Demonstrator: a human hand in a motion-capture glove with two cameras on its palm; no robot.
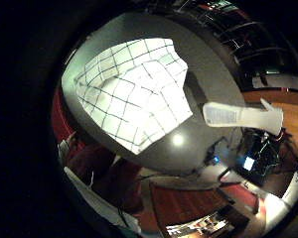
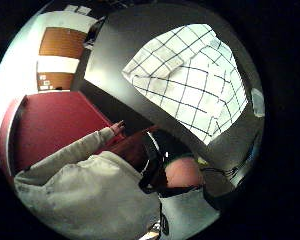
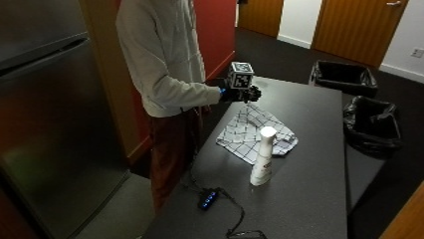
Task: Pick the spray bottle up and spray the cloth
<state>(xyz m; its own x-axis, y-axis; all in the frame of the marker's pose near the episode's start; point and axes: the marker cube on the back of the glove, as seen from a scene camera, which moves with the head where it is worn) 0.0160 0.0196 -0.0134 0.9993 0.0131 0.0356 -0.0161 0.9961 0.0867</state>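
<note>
A person stands at a dark tabletop. Their gloved right hand hovers above a white checked cloth lying flat, holding nothing; whether its grip is wide or narrow cannot be told. The white spray bottle stands upright near the cloth, at about five o'clock from it. The pickup seems not yet begun; next, the hand must reach down to the bottle.
</note>
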